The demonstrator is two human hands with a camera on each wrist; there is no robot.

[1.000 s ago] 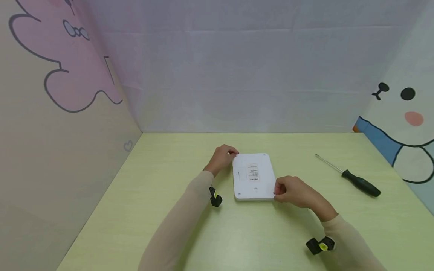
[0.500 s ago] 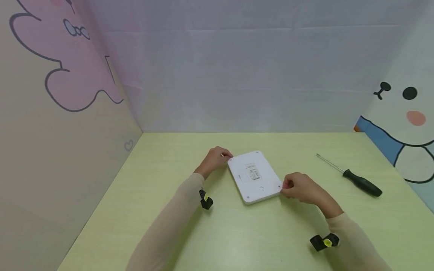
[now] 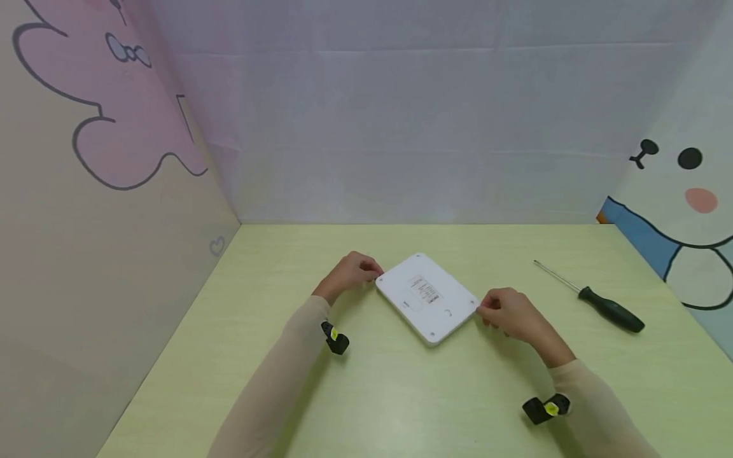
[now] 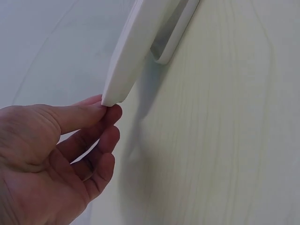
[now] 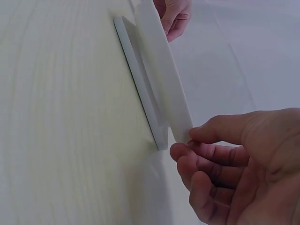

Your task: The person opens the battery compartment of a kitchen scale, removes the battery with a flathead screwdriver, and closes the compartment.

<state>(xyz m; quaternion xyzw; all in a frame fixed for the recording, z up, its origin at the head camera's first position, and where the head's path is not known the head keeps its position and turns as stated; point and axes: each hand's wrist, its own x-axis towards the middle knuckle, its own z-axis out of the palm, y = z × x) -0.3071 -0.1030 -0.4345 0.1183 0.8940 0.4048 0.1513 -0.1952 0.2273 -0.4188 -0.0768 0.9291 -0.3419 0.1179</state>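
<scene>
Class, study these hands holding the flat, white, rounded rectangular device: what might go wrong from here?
The left hand and right hand pinch only opposite corners of the flat white device, so it might slip.
The lower white panel seems to rest on the pale yellow-green tabletop, so turning might scratch either.
A rightward swing might nudge the black-handled metal screwdriver lying beyond the right hand.

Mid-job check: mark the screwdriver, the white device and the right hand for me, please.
Screwdriver (image 3: 592, 298): head view, on the dark handle, near the shaft.
White device (image 3: 426, 291): head view, on the printed label of its upward face.
Right hand (image 3: 511, 313): head view, on the back of the hand.
</scene>
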